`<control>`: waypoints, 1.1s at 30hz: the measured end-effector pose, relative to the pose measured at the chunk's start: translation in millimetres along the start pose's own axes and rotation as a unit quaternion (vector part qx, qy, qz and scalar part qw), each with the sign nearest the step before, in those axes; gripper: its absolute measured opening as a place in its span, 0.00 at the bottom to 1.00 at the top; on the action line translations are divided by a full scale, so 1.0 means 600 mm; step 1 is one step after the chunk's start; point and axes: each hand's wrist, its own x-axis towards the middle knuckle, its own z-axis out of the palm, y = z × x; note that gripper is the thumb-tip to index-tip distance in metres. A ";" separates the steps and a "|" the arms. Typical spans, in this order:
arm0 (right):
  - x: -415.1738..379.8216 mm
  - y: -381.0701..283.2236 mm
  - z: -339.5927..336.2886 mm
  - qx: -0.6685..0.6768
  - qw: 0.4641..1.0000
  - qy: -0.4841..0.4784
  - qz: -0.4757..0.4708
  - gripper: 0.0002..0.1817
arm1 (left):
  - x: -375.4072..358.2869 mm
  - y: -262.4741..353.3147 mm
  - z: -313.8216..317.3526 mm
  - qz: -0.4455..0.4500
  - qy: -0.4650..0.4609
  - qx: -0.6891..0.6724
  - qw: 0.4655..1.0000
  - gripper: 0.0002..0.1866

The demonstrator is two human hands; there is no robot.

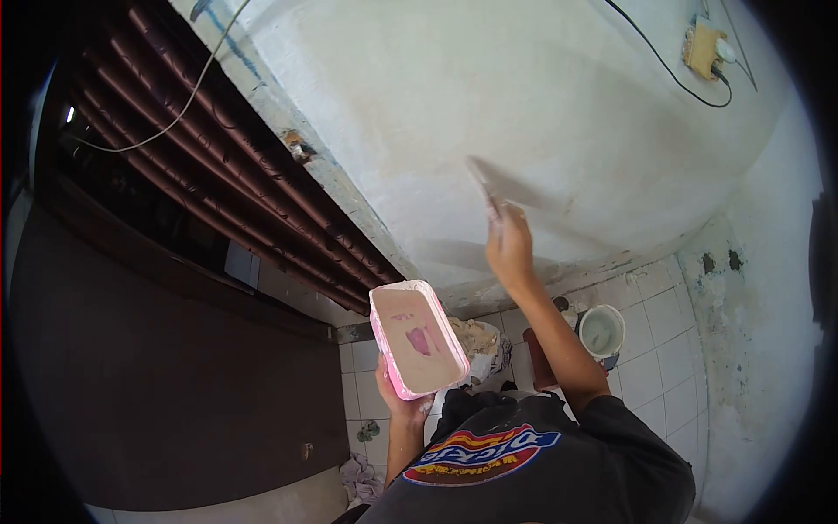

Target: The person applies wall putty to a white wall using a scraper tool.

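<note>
My left hand (401, 397) grips a pink rectangular tub (399, 382) from below and the side. Smooth greyish-beige paste (406, 314) coats the inside of the tub, with a pink patch showing through. My right hand (511, 244) is closed around the handle of a putty knife (480, 182), slightly blurred and seen nearly edge-on. The blade lies close to the whitish plastered wall (419, 105) and casts a shadow there; whether it touches cannot be made out.
A white bucket (602, 330) stands on the tiled floor (646, 375) at right. An opened sack (476, 339) sits below the wall. Brown curtains (236, 192) and a dark panel (175, 367) fill the left. A socket with plugs (703, 51) and a cable hang upper right.
</note>
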 end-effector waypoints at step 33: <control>-0.026 -0.056 0.116 -0.223 0.972 0.045 -0.050 0.29 | 0.041 0.151 -0.092 -0.046 -0.045 0.029 0.997 0.29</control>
